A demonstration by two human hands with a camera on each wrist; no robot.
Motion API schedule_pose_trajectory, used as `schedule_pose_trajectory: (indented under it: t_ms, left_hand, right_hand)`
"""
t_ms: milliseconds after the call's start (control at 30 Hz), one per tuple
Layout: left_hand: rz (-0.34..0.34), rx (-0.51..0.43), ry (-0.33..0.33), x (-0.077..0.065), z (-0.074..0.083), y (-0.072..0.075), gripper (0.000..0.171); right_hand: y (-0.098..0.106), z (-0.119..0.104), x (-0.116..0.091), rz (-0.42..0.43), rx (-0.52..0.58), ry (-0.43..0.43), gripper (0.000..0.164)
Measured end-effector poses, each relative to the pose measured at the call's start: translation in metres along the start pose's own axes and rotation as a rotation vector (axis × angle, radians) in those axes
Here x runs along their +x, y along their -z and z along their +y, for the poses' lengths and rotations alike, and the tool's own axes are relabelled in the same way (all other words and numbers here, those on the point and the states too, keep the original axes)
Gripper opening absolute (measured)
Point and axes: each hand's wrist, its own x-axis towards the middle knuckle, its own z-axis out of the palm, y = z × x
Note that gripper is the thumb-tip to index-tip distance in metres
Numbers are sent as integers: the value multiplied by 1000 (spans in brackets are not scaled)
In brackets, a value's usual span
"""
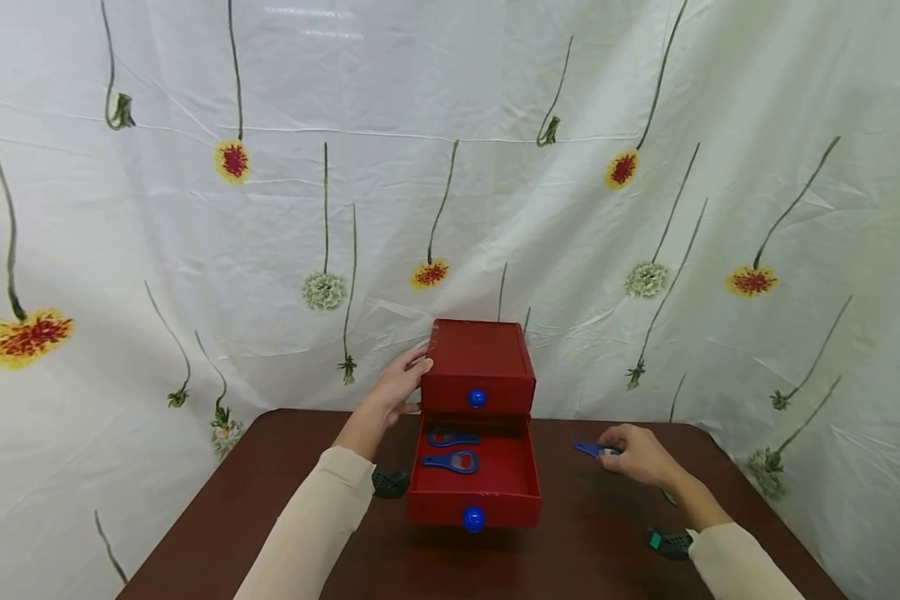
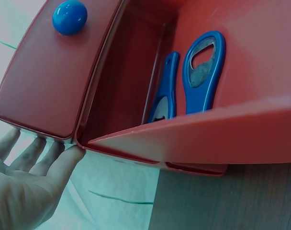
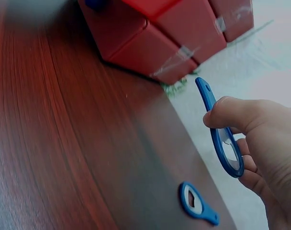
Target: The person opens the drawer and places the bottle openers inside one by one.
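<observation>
A red drawer cabinet (image 1: 480, 350) has its lower drawer (image 1: 506, 479) pulled out. Two blue bottle openers lie in that drawer: one bottle opener (image 1: 453, 461) nearer the front, another bottle opener (image 1: 457, 439) behind it. My left hand (image 1: 393, 390) rests against the cabinet's left side, its fingers (image 2: 57, 165) extended along the edge. To the right of the cabinet, my right hand (image 1: 639, 454) pinches a blue bottle opener (image 3: 208, 98) by its middle, above the table. One more bottle opener (image 3: 195, 201) lies on the table below that hand.
The dark brown wooden table (image 1: 307, 483) carries the cabinet. Blue round knobs stick out from the upper drawer (image 1: 442, 395) and the lower one. Behind the table hangs a white flower-patterned cloth (image 1: 390, 200).
</observation>
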Motion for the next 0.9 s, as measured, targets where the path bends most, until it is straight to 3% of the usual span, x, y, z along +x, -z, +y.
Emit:
schedule_pose_trajectory:
  t_ms: [400,667,900]
  left_hand:
    - [11,-3,1,0,1,-2,55]
    - [9,-7,2,2,0,-4,54]
    - [-7,-7,8,3,0,1,56]
  right_hand:
    - [6,-26,11,-47,34,102,23]
    - [6,-37,17,-33,-45,190,21]
    - [4,-57,20,-15,-12,262,18]
